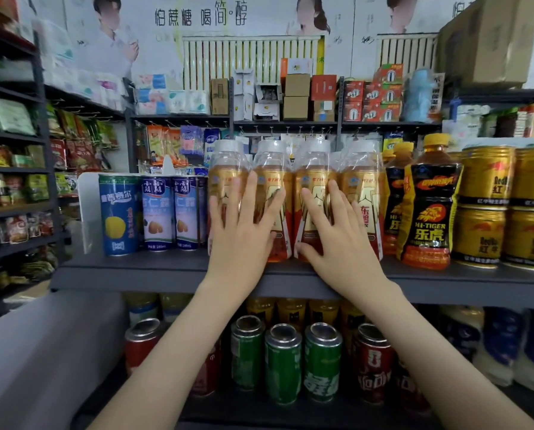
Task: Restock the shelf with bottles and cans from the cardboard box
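A shrink-wrapped pack of orange drink bottles with white caps stands upright on the dark grey shelf, between blue cans and black-and-yellow bottles. My left hand lies flat against the front of the pack's left bottles, fingers spread. My right hand presses flat on the pack's middle bottles, fingers apart. Neither hand wraps around a bottle. The cardboard box is not in view.
Blue cans stand left of the pack. Hi-Tiger bottles and stacked gold cans stand to the right. Green and red cans fill the shelf below. Snack racks line the left wall.
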